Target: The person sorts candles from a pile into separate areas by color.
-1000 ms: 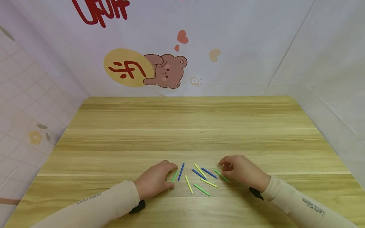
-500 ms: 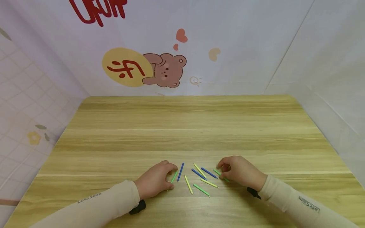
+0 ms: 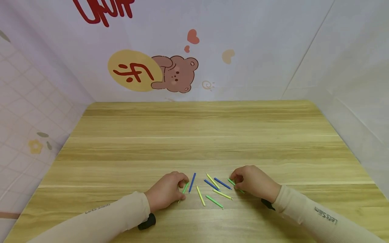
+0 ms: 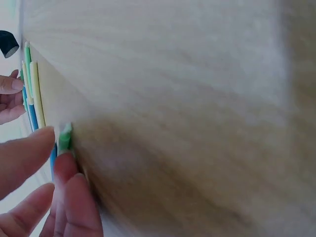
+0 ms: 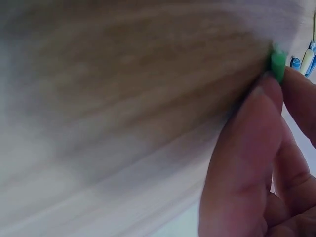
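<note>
Several thin birthday candles lie loose on the wooden table. My left hand (image 3: 166, 190) curls its thumb and fingers round a green candle (image 3: 185, 187) at the left of the group; its whitish end shows beside the fingertips in the left wrist view. At the group's right, another green candle (image 3: 232, 182) is pinched between thumb and finger of my right hand (image 3: 255, 182); the grip shows closely in the right wrist view. Between the hands are blue candles (image 3: 192, 183), yellow candles (image 3: 200, 195) and a third green candle (image 3: 214, 202). Fingers cover parts of both held candles.
The wood-grain table (image 3: 194, 135) reaches back to a white cloth wall with a printed bear (image 3: 179, 74). Pale cloth walls stand at left and right. A black strap (image 3: 147, 221) shows at the left wrist.
My right hand has moved slightly left and its thumb and finger have closed on the green candle. The left hand stays at its candle, fingers drawn slightly closer. The loose candles remain in place.
</note>
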Available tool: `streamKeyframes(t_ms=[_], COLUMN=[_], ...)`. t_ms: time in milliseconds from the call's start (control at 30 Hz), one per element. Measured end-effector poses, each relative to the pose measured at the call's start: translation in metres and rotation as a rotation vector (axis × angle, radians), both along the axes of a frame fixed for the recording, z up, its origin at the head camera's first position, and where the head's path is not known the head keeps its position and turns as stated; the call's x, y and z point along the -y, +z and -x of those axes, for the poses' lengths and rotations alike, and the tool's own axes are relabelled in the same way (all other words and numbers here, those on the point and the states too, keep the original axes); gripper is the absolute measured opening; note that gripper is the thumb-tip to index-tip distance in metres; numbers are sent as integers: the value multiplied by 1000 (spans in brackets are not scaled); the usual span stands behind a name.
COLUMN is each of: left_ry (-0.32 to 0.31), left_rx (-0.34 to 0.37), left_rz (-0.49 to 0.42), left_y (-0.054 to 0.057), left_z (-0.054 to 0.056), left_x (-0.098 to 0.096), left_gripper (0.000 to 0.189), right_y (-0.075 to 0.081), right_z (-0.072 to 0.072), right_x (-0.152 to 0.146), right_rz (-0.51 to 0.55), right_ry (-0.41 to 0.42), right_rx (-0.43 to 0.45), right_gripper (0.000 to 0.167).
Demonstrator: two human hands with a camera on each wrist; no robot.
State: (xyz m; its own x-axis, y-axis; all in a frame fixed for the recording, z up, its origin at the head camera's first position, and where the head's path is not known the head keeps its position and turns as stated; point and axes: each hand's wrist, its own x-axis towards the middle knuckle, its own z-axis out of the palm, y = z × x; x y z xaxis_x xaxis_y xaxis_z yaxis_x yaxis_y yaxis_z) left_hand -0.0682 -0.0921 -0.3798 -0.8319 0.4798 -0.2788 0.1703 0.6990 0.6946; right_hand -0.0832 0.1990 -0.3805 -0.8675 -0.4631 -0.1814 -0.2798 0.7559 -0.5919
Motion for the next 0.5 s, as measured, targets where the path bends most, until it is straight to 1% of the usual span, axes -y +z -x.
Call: streamKeyframes(t_ms=[167, 300, 500], left_ry=[17, 22, 19], left_rx=[7, 12, 22], left_rz=[-2, -7, -4], left_y=[0, 0, 0], left_z=[1, 0, -1], left_x=[0, 0, 1], left_gripper=[37, 36, 35], right_y=[-2, -1, 1], right_z=[-1, -2, -5], right_x=[2, 5, 9], right_rz=[-7, -42, -97], right_ry=[6, 0, 9], right_rx=[-36, -49, -94], right_gripper=[17, 17, 17])
